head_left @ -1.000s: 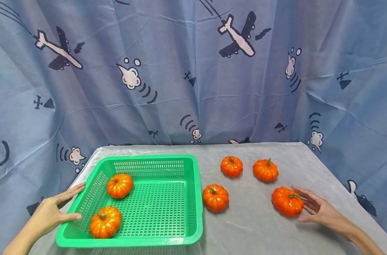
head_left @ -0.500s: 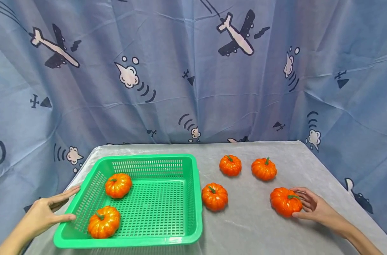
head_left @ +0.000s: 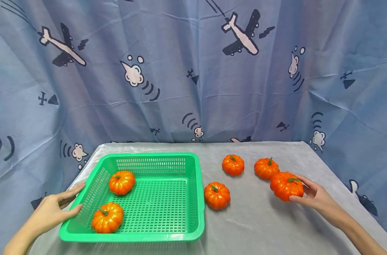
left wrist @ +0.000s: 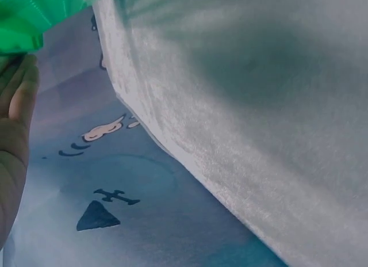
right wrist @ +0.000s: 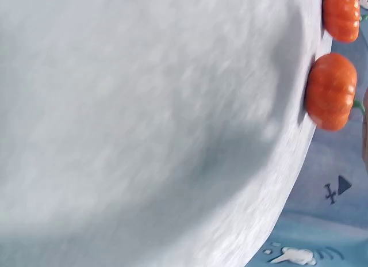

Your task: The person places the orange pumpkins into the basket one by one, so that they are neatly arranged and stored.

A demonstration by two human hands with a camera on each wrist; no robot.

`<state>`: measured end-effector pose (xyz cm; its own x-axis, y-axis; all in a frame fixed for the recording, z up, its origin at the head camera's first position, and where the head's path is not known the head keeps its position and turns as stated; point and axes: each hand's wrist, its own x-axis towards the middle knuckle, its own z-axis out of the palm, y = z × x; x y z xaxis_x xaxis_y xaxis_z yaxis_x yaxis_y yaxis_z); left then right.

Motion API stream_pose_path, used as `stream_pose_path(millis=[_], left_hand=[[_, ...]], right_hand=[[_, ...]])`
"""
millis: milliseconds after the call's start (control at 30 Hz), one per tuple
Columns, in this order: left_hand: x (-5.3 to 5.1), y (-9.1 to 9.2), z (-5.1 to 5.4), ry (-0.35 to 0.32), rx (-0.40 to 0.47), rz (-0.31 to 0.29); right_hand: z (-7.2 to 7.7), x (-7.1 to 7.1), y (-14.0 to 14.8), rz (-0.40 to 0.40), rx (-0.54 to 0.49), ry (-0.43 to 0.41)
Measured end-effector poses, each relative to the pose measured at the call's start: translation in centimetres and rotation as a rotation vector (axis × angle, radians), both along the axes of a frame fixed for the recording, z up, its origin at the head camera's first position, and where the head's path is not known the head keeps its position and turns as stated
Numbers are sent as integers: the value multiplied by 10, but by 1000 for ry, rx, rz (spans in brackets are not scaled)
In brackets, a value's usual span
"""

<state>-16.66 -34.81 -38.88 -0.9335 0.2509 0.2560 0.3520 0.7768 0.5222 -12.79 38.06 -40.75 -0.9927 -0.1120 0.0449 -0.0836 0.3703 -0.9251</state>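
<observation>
In the head view, my right hand holds a small orange pumpkin between thumb and fingers, raised above the table with a shadow below. Just behind it stands another pumpkin, partly covered by the held one. My left hand is at the left rim of a green plastic basket, thumb and fingers spread and fairly straight. From the left wrist view, the fingers of that hand reach up to the basket's edge. Two pumpkins, a rear one and a front one, sit inside the basket's left part.
Right of the basket, one pumpkin stands close to its wall and another farther back. A grey cloth covers the table. Behind hangs a blue curtain with airplane prints.
My right hand has closed its fingers on the nearest pumpkin and lifted it off the table, slightly away from me. The left hand stays by the basket's left rim.
</observation>
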Motion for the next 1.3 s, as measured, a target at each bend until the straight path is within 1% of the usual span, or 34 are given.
stream_pose_path(millis=[200,333,467,633,700,767,867,933,1000,1100,1200,1300], left_hand=[[1,5,4,10,-32,29],[2,3,4,14,-24,27],[4,0,3,4,-15,26],[6,-1,5,-21,-27,42],[6,0,7,-38,-25,44],[3,3,9,-51,-12,24],[-4,9,12,-60,19,-20],[-9,11,13,-53,35,-43],[-10,12,14,-52,38,-42],[-7,9,14,-63,38,-26],[-1,6,14,-89,35,-16],[5,3,12,-99,40,-7]], right_hand=[[5,-4,-11,46,-20,6],[8,-9,-15,98,-42,18],[11,-17,-23,160,-76,41],[13,-25,-36,226,-117,28],[14,-28,-40,229,-117,10],[15,-29,-41,229,-117,9],[19,-30,-41,237,-118,35],[23,-32,-41,251,-111,61],[27,-37,-44,266,-98,81],[32,-47,-54,268,-60,87],[37,-58,-69,235,-2,79],[42,-71,-87,221,38,88]])
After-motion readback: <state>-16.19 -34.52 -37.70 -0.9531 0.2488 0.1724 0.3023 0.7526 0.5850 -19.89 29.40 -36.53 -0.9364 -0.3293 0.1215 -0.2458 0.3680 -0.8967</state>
